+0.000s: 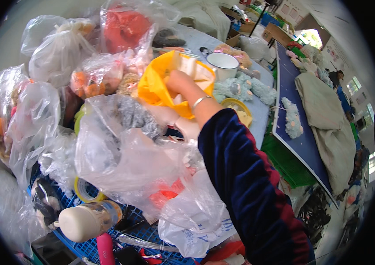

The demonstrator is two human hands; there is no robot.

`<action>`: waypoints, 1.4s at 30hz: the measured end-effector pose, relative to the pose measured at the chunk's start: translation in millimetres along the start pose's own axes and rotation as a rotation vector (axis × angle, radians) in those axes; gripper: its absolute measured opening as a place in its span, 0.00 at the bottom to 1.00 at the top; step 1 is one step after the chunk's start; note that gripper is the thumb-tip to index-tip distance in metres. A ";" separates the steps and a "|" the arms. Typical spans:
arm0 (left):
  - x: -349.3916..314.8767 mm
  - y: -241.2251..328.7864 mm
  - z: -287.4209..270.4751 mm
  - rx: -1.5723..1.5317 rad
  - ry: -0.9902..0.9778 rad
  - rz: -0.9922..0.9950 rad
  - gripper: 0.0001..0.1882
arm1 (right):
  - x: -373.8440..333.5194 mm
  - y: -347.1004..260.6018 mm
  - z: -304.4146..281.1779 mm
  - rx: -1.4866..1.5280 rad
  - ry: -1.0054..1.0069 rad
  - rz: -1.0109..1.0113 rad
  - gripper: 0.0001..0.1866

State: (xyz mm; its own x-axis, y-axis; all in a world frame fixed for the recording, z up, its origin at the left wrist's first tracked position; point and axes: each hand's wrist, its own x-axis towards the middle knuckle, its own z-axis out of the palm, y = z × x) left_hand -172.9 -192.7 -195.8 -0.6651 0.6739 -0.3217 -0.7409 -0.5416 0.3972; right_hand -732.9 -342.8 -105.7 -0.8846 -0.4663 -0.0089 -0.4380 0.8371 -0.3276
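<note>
My right hand point(180, 84), with a bracelet at the wrist, reaches into the mouth of a yellow bag point(154, 81) with a pale inside. Its fingers are hidden inside the bag, so I cannot tell what they hold. A white enamel mug with a dark rim point(223, 61) stands just right of the bag. Pale blue plush toys point(242, 88) lie below the mug, and a yellow ring-shaped item point(240, 108) sits by my forearm. Left of the bag is a small brown plush point(129, 84). My left hand does not show clearly.
Clear plastic bags with plush toys point(97, 79) crowd the left side. Nearer, a cream bottle point(86, 221), a tape roll point(86, 191) and a pink tube point(105, 248) lie on a blue basket point(70, 240). At right is a blue table point(302, 152) with cloth point(324, 115).
</note>
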 end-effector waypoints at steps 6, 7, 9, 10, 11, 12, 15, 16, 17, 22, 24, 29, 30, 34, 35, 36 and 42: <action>-2.1 -21.7 1.8 -0.048 -0.059 -0.061 0.39 | -6.8 -12.7 15.6 0.178 0.174 0.138 0.13; -3.1 -25.0 2.0 -0.051 -0.070 -0.077 0.39 | -3.2 -4.8 12.8 0.172 0.160 0.123 0.14; -5.2 -35.3 3.1 -0.069 -0.092 -0.105 0.40 | 0.4 9.9 3.8 0.163 0.134 0.086 0.16; -5.4 -38.7 3.7 -0.079 -0.098 -0.111 0.41 | -5.4 7.5 0.3 0.172 0.177 0.065 0.17; -7.0 -42.7 4.3 -0.093 -0.106 -0.119 0.41 | -14.8 5.5 -1.4 0.181 0.222 0.044 0.17; -8.8 -45.6 5.3 -0.102 -0.120 -0.133 0.41 | -25.1 7.2 -11.8 0.186 0.271 0.024 0.18; -15.4 -50.5 7.9 -0.156 -0.133 -0.123 0.42 | -67.5 2.9 -76.7 0.108 0.363 -0.144 0.21; -23.4 -46.6 9.7 -0.166 -0.148 -0.114 0.43 | -81.3 17.0 -102.0 0.201 0.420 -0.221 0.24; -27.6 -38.2 17.1 -0.161 -0.128 -0.078 0.43 | -94.6 35.6 -125.1 0.315 0.470 -0.305 0.26; -49.4 40.0 77.8 0.160 -0.066 -0.046 0.12 | -206.0 67.4 -224.7 0.658 0.339 -0.340 0.33; -38.1 8.6 60.6 0.298 0.042 -0.023 0.10 | -271.7 59.8 -255.5 0.834 0.207 -0.286 0.32; -14.7 -45.9 -7.5 0.498 0.059 0.244 0.09 | -383.9 65.1 -284.4 0.891 0.118 -0.430 0.33; -17.5 -38.4 -4.6 0.461 0.065 0.202 0.09 | -404.5 69.9 -288.1 0.833 0.138 -0.389 0.35; -19.3 -26.2 3.7 0.473 -0.011 0.237 0.10 | -512.9 69.8 -316.1 0.695 0.228 -0.343 0.35; -15.0 -29.4 0.1 0.451 -0.041 0.271 0.11 | -545.1 64.7 -323.6 0.654 0.269 -0.325 0.35; -11.7 -32.4 -7.6 0.435 -0.040 0.232 0.11 | -576.5 60.1 -327.7 0.619 0.308 -0.303 0.35; -17.5 -30.7 8.1 0.431 -0.058 0.269 0.07 | -806.2 60.4 -362.0 0.315 0.832 0.231 0.25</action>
State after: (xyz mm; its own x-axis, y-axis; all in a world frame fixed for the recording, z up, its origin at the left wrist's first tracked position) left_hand -137.8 -183.8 -195.4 -0.8119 0.5722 -0.1158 -0.4300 -0.4520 0.7816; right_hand -104.2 187.3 223.6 -0.8282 0.1606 0.5369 -0.2805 0.7106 -0.6452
